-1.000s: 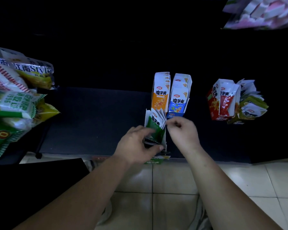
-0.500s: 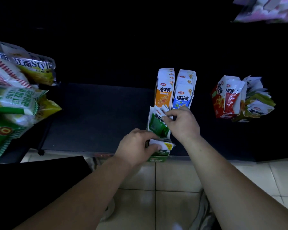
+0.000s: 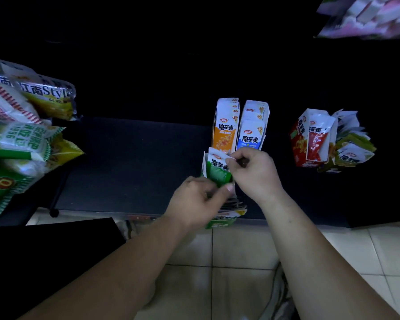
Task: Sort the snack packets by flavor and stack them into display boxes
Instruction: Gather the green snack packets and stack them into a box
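Observation:
A green display box [image 3: 219, 224] stands at the front edge of the dark shelf [image 3: 129, 162], with several green snack packets [image 3: 217, 172] upright in it. My left hand [image 3: 196, 199] grips the lower part of the packets, thumb on the front one. My right hand [image 3: 254, 172] pinches the top corner of the green packets. Right behind stand an orange display box [image 3: 225, 125] and a blue display box [image 3: 252, 128], each full of packets. Farther right, a red display box [image 3: 310, 139] leans next to a pile of yellow-green packets [image 3: 353, 148].
Large snack bags [image 3: 21, 135] are heaped at the left end of the shelf. A pink and white pack [image 3: 365, 17] hangs at the top right. Pale floor tiles [image 3: 240, 250] lie below the shelf edge, and a black surface [image 3: 44, 250] sits at the lower left.
My right hand has moved from the box's right side onto the top of the green packets and pinches them. My left hand has stayed low on the packets.

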